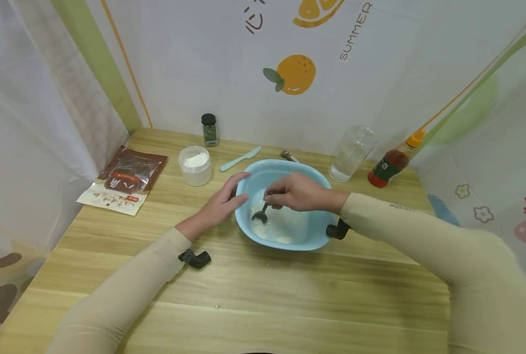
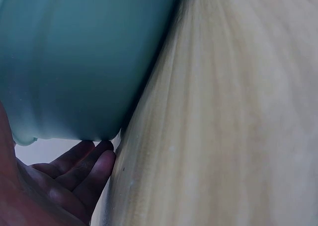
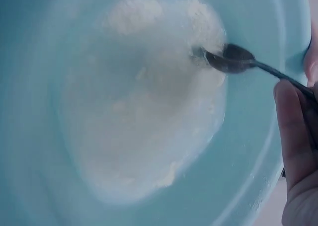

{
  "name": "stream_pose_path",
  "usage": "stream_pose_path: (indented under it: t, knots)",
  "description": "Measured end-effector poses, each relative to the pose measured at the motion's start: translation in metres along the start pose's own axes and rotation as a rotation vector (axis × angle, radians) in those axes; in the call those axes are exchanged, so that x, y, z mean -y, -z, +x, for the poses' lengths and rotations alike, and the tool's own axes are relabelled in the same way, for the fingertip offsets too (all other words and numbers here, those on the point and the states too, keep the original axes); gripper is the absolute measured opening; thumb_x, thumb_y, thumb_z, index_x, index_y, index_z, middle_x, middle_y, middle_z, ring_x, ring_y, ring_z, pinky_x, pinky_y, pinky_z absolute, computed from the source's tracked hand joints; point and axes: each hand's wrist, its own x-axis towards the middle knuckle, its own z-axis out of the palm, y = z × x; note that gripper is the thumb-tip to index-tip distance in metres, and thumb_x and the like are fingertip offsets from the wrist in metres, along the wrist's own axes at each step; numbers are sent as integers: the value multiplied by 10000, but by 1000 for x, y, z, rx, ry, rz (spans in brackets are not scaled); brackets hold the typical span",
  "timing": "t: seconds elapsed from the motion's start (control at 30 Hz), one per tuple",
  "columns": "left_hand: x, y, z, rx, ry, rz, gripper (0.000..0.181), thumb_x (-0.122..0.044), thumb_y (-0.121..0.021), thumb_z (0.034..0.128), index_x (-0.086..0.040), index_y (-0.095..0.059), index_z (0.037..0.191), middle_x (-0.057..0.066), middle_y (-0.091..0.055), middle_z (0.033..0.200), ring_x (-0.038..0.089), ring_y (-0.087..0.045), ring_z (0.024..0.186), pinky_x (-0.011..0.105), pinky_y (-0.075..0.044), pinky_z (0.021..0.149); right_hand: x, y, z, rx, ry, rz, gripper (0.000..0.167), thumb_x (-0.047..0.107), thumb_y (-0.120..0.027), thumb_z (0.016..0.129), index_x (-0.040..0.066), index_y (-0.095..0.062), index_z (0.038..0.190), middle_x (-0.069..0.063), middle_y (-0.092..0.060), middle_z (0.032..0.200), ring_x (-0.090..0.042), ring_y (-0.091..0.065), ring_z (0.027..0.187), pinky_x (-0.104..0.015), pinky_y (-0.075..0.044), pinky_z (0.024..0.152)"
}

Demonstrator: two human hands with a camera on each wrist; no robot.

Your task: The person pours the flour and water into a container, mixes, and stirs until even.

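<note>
A light blue plastic basin [image 1: 318, 231] stands on the wooden table, with cloudy white liquid and white powder clumps [image 3: 134, 15] inside. My left hand [image 1: 216, 206] holds the basin's left side, thumb and index finger at the rim. In the left wrist view, other fingers [image 2: 94, 171] touch the outer wall low down near the table. Over the basin, my right hand [image 1: 298, 192] pinches the handle of a small dark spoon [image 1: 260, 216]. In the right wrist view, the spoon's bowl [image 3: 231, 59] is at the edge of the white mixture, its tip partly hidden there.
Left of the basin stand a jar of white powder [image 1: 195, 167], a green-labelled spice bottle [image 1: 210, 132] and a brown spice packet [image 1: 128, 174]. Behind lie a pale plastic knife [image 1: 240, 159] and a metal-handled utensil [image 1: 289, 156]. A glass [image 1: 351, 155] and red sauce bottle [image 1: 391, 164] stand right.
</note>
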Motion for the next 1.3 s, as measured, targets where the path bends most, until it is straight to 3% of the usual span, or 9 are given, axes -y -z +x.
stream_pose_path:
  t: [0.23, 0.43, 0.67, 0.9, 1.07, 1.17, 1.3]
  knots:
    - [1, 1, 1, 7, -19, -24, 616, -115, -506, 1164, -87, -271, 1733, 327, -397, 1690, 509, -566, 1442, 509, -659, 998, -14, 11, 17, -125, -92, -37, 186, 139, -703, 1101, 35, -857, 1098, -2, -763, 815, -115, -665, 724, -316, -561, 669]
    - [1, 0, 0, -6, -21, -18, 621, -101, -523, 1156, -87, -285, 1730, 299, -374, 1716, 493, -553, 1460, 509, -646, 1026, -31, 22, 13, -190, -186, -64, 214, 136, -688, 1111, -18, -836, 1118, -20, -694, 737, -133, -564, 645, -296, -487, 646]
    - [-2, 0, 0, -11, 3, 4, 611, -121, -526, 1161, -117, -298, 1729, 327, -528, 1574, 463, -622, 1382, 501, -658, 999, -40, 36, -8, -203, -215, -151, 194, 113, -697, 1086, 40, -809, 944, 41, -617, 656, -126, -516, 578, -307, -436, 580]
    - [2, 1, 0, -6, -17, 0, 608, -202, -541, 1164, -125, -314, 1723, 334, -551, 1544, 452, -637, 1359, 512, -649, 1017, -43, 41, -25, -211, -200, -239, 357, 88, -728, 1053, 125, -681, 701, 72, -536, 586, -108, -472, 527, -295, -400, 540]
    - [15, 3, 0, -15, -84, -13, 607, -311, -568, 1161, -154, -357, 1708, 328, -549, 1535, 413, -662, 1323, 477, -667, 982, -38, 37, -22, -224, -238, -238, 293, 152, -720, 1080, 107, -729, 790, 70, -553, 608, -119, -493, 558, -304, -414, 569]
    - [10, 2, -1, -9, -63, -12, 609, -284, -558, 1166, -148, -337, 1717, 331, -532, 1560, 436, -645, 1350, 487, -662, 994, -35, 30, -13, -220, -255, -216, 218, 196, -700, 1105, 76, -816, 965, 56, -640, 671, -128, -550, 605, -319, -461, 611]
    - [3, 0, -1, -5, -11, -7, 605, -166, -522, 1171, -121, -294, 1730, 328, -470, 1632, 482, -608, 1399, 503, -655, 1009, -28, 22, 2, -205, -213, -182, 221, 191, -707, 1107, 34, -853, 1160, 7, -778, 795, -126, -626, 637, -326, -513, 629]
